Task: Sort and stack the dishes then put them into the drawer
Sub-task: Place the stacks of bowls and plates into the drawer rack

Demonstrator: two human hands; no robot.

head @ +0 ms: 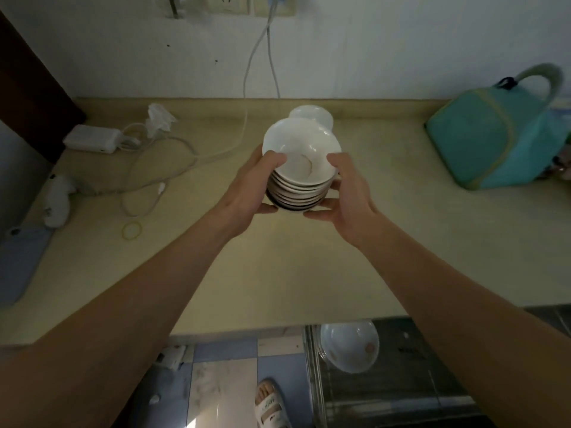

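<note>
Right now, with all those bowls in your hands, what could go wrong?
The tall stack of white ceramic bowls is held only at its sides by the left hand and right hand, so it could tip or slip. Another white bowl sits just behind it and might get knocked. The white bowl in the open drawer below could be chipped when the stack goes in.

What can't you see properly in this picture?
- Head view: the lower bowls in the stack of bowls are covered by the left hand and right hand.
- The bowl behind is mostly hidden by the stack.
- The drawer: arms cover parts; its bowl is blurred.
- The wall plugs are cut off by the top edge.
</note>
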